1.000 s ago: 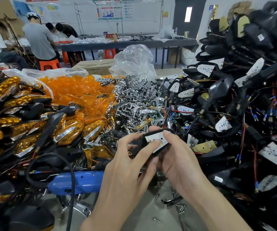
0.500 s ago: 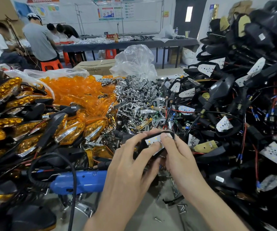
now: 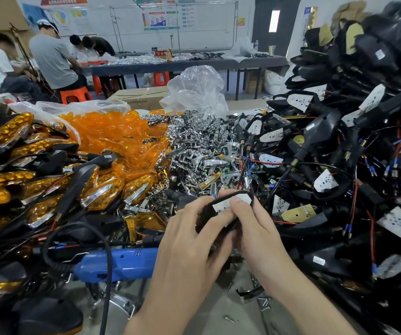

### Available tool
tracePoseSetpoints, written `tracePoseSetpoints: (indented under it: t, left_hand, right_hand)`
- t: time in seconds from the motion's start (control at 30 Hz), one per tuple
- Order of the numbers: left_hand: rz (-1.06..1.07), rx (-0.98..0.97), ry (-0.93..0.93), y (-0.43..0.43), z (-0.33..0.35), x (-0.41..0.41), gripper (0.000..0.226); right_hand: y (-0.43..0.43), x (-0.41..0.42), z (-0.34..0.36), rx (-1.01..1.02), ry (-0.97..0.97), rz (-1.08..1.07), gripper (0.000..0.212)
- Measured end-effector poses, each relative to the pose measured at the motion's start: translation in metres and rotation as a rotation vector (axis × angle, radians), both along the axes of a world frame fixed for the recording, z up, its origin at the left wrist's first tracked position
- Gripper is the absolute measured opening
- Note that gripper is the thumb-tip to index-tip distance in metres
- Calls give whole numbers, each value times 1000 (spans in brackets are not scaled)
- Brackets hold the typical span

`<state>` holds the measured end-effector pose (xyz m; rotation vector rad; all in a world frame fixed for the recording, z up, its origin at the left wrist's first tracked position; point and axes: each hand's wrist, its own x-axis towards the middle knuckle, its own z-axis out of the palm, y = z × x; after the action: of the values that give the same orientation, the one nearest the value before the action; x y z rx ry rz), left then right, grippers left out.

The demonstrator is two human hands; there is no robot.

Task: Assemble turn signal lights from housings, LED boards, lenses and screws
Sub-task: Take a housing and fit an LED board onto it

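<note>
We've got the black housing (image 3: 215,226) just up and right of the blue screwdriver (image 3: 119,262), w/ the white LED board (image 3: 244,199) in its face. Fingers hide most of the housing: only the top rim, a dark strip and part of the board show. Can't tell if the board sits fully home.

Left hand (image 3: 189,240) is back-up, fingers curled round the housing's near end, one tip on the board. Right hand (image 3: 255,228) grips the far end, a tip pressing alongside.

Loose screws (image 3: 263,303) lie right of the screwdriver. The amber lenses (image 3: 112,131) are beyond it. The wired housings heap (image 3: 339,141) is far right, its top blurred.
</note>
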<state>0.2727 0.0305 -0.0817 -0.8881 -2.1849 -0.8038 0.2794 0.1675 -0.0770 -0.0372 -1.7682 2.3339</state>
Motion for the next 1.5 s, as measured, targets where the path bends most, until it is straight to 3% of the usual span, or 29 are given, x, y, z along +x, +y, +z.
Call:
tracePoseSetpoints:
  t: [0.27,0.57,0.8,0.93,1.03,1.1,1.2,1.33,1.5]
  left_hand:
    - [-22,-61,-114,-2,4,7,45]
    - [-17,-66,-74,0,1,2,32]
    - [-32,-78,-107,-1,3,4,34]
    - [16,100,-229,-7,14,2,31]
    - [138,236,-332,-22,24,-20,27]
    - [230,176,-423,-34,30,-42,26]
    - [342,-77,-517,-44,34,-77,33]
    - [447,-378,-653,-33,35,-110,46]
    - [663,-566,-673,-7,39,-127,51]
  right_hand:
    - [5,-3,-2,-20,-45,-51,25]
    - [9,-4,-4,-56,2,41,23]
    - [8,-4,-2,-59,18,21,24]
    - [8,-5,1,-98,3,11,43]
    - [8,-4,3,-64,-19,-27,44]
    - [9,-3,3,-54,-19,-36,43]
    - [8,-3,3,-61,-31,-55,43]
    - [8,-4,3,-101,-47,-83,27]
    - [6,-2,3,-119,-41,-68,23]
